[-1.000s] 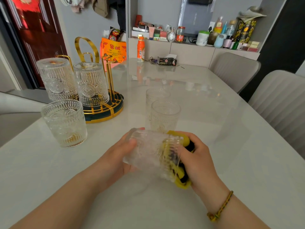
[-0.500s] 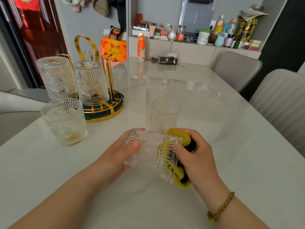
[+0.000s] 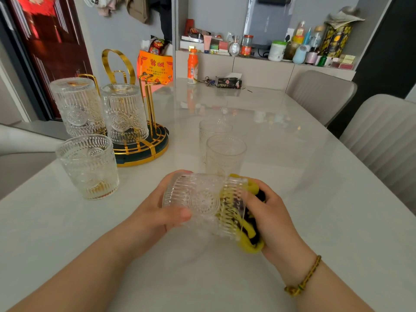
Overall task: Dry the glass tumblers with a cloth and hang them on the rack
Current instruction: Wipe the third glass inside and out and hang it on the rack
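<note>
Sideways above the bench [image 3: 315,199], the tumbler [image 3: 202,201] lies between both hands: left hand [image 3: 157,215] fingers clamped round its base, right hand [image 3: 270,212] fingers closed on the yellow cloth [image 3: 247,242] stuffed into its mouth, rack [image 3: 144,152] well beyond the left fingers.

A clear embossed glass tumbler [image 3: 202,203] lies on its side above the white table, its base pointing left and its mouth to the right. A yellow and black cloth [image 3: 247,221] is stuffed into that mouth and bulges out past the rim. Two more tumblers [image 3: 77,106] [image 3: 123,113] hang upside down on the gold wire rack [image 3: 144,145]. Three others stand upright on the table: one [image 3: 89,166] just in front of the rack, and two [image 3: 225,154] [image 3: 213,129] near the middle, one behind the other.
</note>
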